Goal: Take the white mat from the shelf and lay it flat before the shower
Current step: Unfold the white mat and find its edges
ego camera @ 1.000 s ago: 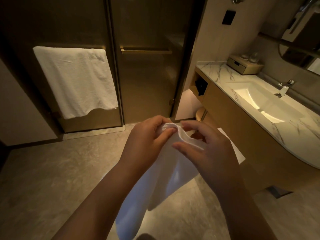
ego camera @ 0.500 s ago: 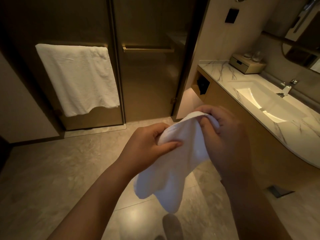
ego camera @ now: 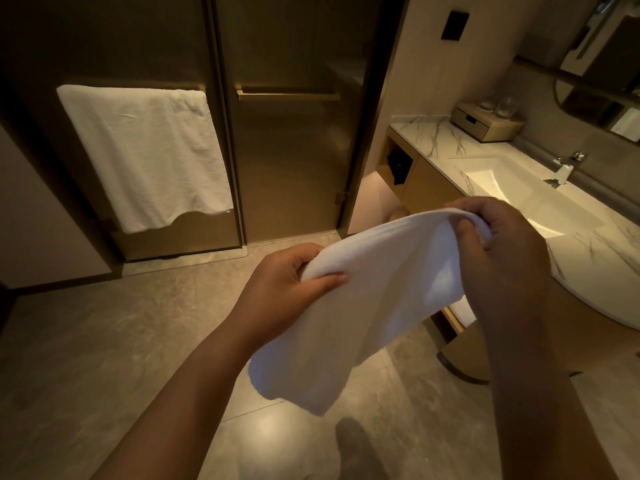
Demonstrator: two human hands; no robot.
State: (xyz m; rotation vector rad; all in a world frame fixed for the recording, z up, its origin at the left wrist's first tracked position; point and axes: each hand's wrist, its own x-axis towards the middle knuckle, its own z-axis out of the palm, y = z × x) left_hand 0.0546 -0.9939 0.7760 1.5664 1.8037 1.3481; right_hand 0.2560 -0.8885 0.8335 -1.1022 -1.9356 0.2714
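The white mat (ego camera: 374,299) hangs folded in the air between my two hands, above the tiled floor. My left hand (ego camera: 284,292) pinches its upper left edge between thumb and fingers. My right hand (ego camera: 498,251) grips the upper right edge, higher and further right. The mat's loose lower part droops down towards the floor. The glass shower door (ego camera: 287,150) with its gold bar handle stands shut straight ahead, and the bare floor (ego camera: 138,323) lies in front of it.
A white towel (ego camera: 145,157) hangs on the rail of the left glass panel. The marble vanity (ego camera: 588,258) with sink and tap runs along the right, with a wooden box (ego camera: 488,123) at its far end. A dark shape, perhaps a foot (ego camera: 356,448), shows low down.
My hands have drawn apart, the right one moving up and to the right, so the bunched mat now stretches wider between them.
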